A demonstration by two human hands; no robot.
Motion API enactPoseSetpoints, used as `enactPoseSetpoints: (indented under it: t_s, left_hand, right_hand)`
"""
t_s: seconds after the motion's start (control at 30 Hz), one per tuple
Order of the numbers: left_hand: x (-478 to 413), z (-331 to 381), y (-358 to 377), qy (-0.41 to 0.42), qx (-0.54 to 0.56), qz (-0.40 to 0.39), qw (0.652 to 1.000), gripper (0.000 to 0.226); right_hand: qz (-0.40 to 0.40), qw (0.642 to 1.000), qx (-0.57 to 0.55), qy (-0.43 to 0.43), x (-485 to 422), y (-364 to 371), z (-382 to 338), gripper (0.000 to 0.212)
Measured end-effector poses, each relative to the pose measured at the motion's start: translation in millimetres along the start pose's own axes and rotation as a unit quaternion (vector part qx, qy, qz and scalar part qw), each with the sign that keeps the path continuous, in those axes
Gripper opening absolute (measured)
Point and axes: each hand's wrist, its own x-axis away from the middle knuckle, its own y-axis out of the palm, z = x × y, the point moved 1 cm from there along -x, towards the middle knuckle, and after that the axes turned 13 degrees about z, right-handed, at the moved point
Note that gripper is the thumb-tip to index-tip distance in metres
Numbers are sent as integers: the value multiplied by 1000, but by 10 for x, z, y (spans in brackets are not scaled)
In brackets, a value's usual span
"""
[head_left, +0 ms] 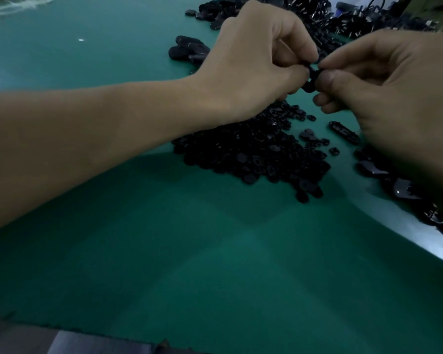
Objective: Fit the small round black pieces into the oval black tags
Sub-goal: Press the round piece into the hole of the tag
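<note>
Right now the fingers (301, 46) of the left hand (253, 62) and right hand (394, 80) pinch one small black part (309, 84), held up above the heap of round pieces (253, 154) at the middle of the tabletop (215, 251). It looks light, stiff and slick, so a grip by its rim seems best. Fingertips hide most of it, so tag, round piece or both I cannot tell; more oval tags (189, 48) lie toward the far edge.

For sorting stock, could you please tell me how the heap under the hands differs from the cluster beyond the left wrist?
The heap holds many small round pieces; the cluster holds a few larger oval tags. The heap lies nearer the camera, the cluster farther. Both are black, on the green mat.
</note>
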Motion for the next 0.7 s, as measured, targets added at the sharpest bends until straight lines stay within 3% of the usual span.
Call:
enactPoseSetpoints:
  t_s: [0.47, 0.7]
  left_hand:
    - [16, 48, 43, -10, 52, 17, 998, 10]
    - [30, 67, 36, -9, 35, 8, 999, 9]
  right_hand:
    - [12, 999, 25, -18, -4, 27, -54, 18]
    - [46, 996, 54, -47, 2, 36, -17, 13]
